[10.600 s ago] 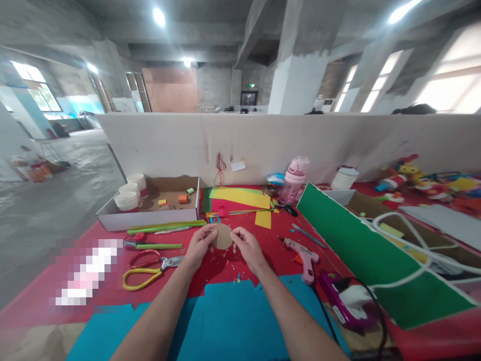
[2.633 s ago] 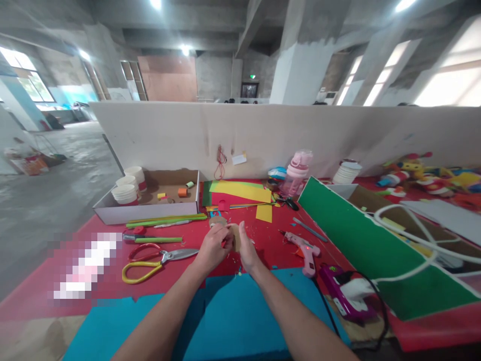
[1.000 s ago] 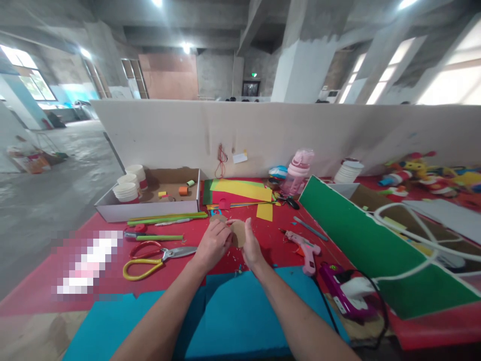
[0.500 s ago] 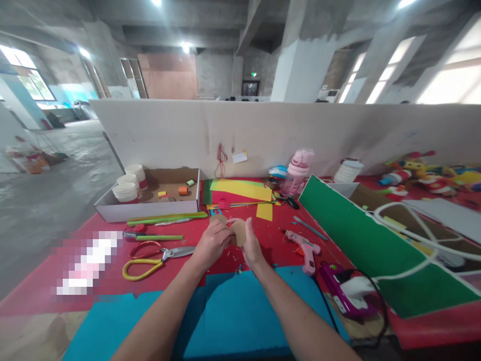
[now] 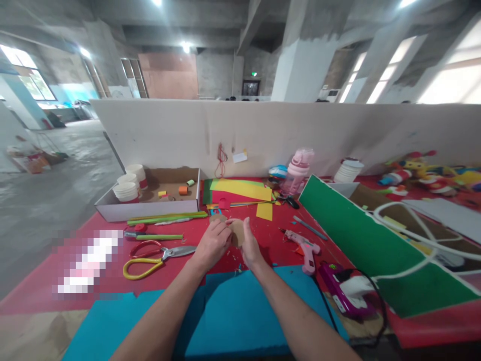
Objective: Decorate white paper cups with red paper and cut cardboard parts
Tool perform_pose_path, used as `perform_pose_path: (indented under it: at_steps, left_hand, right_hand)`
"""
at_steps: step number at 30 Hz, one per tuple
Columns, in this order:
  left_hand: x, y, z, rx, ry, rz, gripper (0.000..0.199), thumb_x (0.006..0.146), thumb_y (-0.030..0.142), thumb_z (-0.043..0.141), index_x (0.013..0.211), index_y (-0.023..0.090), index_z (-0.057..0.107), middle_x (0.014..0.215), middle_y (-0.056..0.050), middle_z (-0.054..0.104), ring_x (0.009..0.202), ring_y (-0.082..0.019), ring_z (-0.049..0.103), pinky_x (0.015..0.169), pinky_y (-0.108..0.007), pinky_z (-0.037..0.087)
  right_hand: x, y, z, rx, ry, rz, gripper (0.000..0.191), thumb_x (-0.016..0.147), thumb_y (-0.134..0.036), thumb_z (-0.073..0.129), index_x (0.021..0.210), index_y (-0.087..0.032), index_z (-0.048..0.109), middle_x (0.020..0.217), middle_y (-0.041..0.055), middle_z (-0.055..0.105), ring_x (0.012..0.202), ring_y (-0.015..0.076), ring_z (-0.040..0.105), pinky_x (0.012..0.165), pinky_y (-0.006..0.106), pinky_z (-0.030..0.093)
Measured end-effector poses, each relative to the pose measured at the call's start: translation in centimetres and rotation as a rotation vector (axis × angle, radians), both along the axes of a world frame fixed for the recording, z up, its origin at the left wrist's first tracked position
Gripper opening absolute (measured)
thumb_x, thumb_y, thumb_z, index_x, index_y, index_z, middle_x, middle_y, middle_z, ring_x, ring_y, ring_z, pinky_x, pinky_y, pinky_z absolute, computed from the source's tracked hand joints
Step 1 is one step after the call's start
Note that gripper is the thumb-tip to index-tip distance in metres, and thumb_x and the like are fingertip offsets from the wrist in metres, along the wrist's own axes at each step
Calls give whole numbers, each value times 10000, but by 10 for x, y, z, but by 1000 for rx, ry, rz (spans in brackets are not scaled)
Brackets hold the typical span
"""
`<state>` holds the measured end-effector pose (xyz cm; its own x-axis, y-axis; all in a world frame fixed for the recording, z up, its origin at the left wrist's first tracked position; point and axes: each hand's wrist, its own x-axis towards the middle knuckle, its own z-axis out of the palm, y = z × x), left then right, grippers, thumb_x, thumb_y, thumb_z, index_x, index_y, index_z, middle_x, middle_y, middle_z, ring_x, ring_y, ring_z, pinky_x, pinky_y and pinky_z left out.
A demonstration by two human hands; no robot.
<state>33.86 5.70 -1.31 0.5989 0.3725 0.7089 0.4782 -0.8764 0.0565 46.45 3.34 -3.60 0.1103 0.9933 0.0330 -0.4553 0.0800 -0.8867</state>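
Over the red table covering, my right hand (image 5: 250, 246) holds a round tan cardboard piece (image 5: 237, 234), its thumb raised along the piece's right edge. My left hand (image 5: 214, 241) is closed, its fingertips pressed at the left edge of that same piece. Partly hidden behind my left fingers is a second tan cardboard piece (image 5: 218, 218). Large scissors (image 5: 162, 258) with red and yellow handles lie to the left. A pink glue gun (image 5: 305, 249) rests to the right. Small paper scraps (image 5: 237, 266) are scattered below my hands.
A shallow box (image 5: 150, 209) with paper cups and paper rolls stands back left. Yellow paper (image 5: 242, 190) lies at the back. On the right are a green-sided box (image 5: 361, 250) and a purple power strip (image 5: 345, 296). A blue sheet (image 5: 240, 316) covers the front. Behind rises a white partition (image 5: 169, 130).
Both hands stay in nearly the same place. The fingers and the cardboard piece between them have shifted very slightly.
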Motion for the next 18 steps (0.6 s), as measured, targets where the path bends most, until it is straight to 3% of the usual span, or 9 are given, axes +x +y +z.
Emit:
perform_pose_path:
  at_steps: [9,14,18]
  left_hand:
    - [-5,6,-1,6,-105,45,165,884,139,441,772,164,559,752,-57,565,729,-171,486,720,-320,440]
    - [-15,8,1,-89,-185,89,162,846,87,431,842,173,568,829,-70,584,809,-184,513,708,-299,434]
    - [-23,6,1,-180,-209,82,209,786,46,410,693,181,539,694,-44,554,709,-175,493,643,-283,393]
  right_hand:
    - [1,-3,2,-11,8,14,613,788,-748,387,923,-203,633,726,20,661,596,151,594,531,253,437]
    - [1,-9,11,5,63,87,603,811,-727,373,993,-200,604,683,35,660,523,166,600,489,276,444]
    - [7,-12,23,49,77,108,642,822,-729,340,1042,-190,613,725,50,678,500,153,595,502,281,459]
